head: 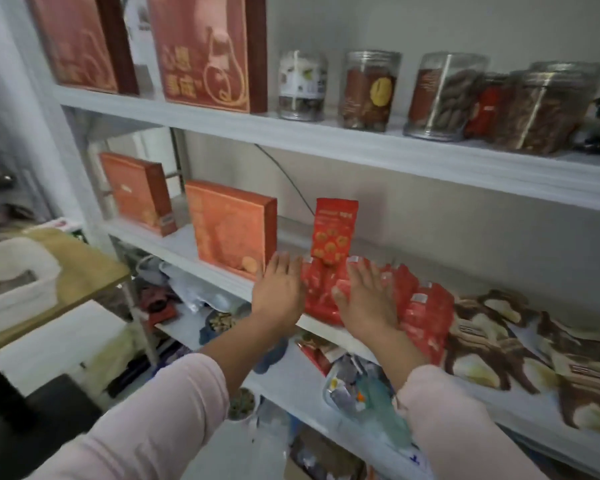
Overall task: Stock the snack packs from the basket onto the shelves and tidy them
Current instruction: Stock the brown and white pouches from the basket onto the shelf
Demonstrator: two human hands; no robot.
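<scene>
The red snack packs lie overlapping on the middle shelf, too blurred to count; one red pack stands upright behind. The left hand at their left edge and the right hand on top lie flat, fingers straight. Two orange boxes stand further left.

Orange box upright, smaller orange box further left; clear jars in row above; wooden table left.

White shelving, pale wall, wooden table

Small shop: shelves of packaged snacks.
</scene>
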